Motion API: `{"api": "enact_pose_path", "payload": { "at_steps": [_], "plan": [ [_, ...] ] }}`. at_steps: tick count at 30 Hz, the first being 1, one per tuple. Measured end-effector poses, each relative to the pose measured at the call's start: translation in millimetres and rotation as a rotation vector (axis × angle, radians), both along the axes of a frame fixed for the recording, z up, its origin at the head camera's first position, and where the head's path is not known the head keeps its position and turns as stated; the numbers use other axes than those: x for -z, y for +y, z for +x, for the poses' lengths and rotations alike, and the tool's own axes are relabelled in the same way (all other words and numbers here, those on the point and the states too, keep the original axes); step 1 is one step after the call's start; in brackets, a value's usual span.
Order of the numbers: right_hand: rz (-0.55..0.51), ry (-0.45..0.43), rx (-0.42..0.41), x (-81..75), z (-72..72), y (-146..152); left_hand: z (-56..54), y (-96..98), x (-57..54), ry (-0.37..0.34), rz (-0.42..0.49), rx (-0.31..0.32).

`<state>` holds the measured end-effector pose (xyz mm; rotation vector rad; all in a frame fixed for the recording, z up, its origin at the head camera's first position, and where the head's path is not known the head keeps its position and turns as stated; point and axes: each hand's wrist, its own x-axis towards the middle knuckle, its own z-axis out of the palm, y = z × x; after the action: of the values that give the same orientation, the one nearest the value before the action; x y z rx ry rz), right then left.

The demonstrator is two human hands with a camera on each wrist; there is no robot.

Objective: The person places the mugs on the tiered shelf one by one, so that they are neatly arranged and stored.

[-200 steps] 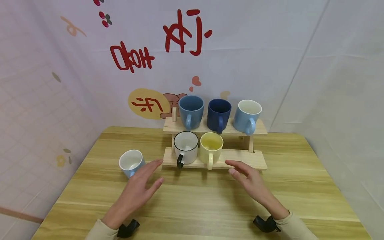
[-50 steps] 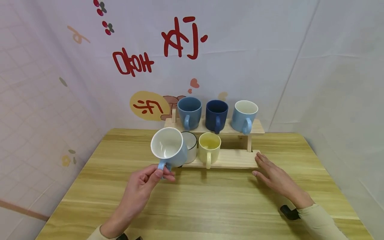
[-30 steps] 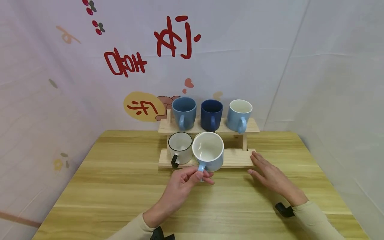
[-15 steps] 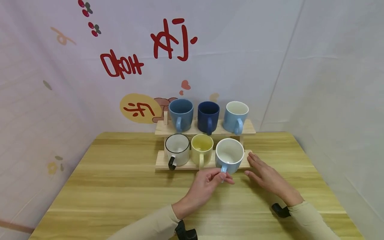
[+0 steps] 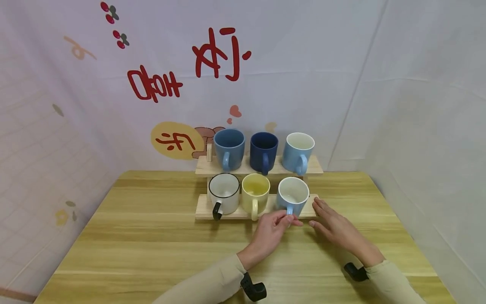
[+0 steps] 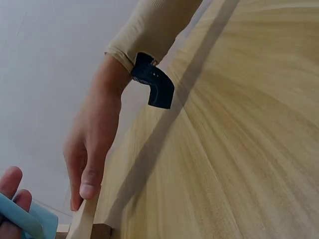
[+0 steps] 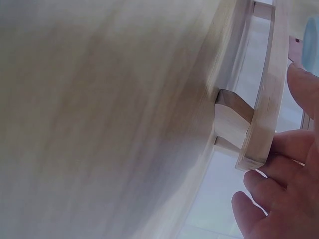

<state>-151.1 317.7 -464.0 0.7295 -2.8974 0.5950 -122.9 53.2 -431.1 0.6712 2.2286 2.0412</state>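
My left hand (image 5: 271, 230) pinches the handle of a light blue mug (image 5: 292, 196) with a white inside. This mug stands at the right of the lower tier of a wooden two-tier rack (image 5: 308, 207); in the left wrist view only a piece of the mug (image 6: 47, 219) and some fingertips show. At the rack's right end my right hand (image 5: 338, 230) rests with fairly straight fingers, touching the end of the lower board (image 7: 261, 134). To the left of the held mug stand a yellow mug (image 5: 256, 192) and a white mug (image 5: 225, 192) with a black rim and handle.
The upper tier carries a medium blue mug (image 5: 229, 150), a navy mug (image 5: 263, 150) and another light blue mug (image 5: 298, 152). The rack stands on a wooden table (image 5: 159, 236). Behind it hangs a printed white backdrop (image 5: 296, 76).
The light blue mug stood left of the rack; my left hand took it by its handle, carried it right past the white and yellow mugs and lowered it. My right hand moved to the rack's end.
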Motion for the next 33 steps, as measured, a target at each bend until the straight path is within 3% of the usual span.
{"api": "enact_pose_path", "payload": {
  "at_steps": [12,28,33],
  "plan": [
    [0.004,-0.009,0.006,-2.6,1.3,3,-13.9,13.3,12.7,0.016,-0.051,-0.088],
    [0.006,0.070,-0.034,-4.8,-2.4,2,-24.7,24.9,17.1,0.082,-0.088,-0.180],
    [0.003,0.030,-0.022,-4.4,-5.6,3,-26.9,25.6,13.4,0.061,-0.102,-0.194]
  ]
}}
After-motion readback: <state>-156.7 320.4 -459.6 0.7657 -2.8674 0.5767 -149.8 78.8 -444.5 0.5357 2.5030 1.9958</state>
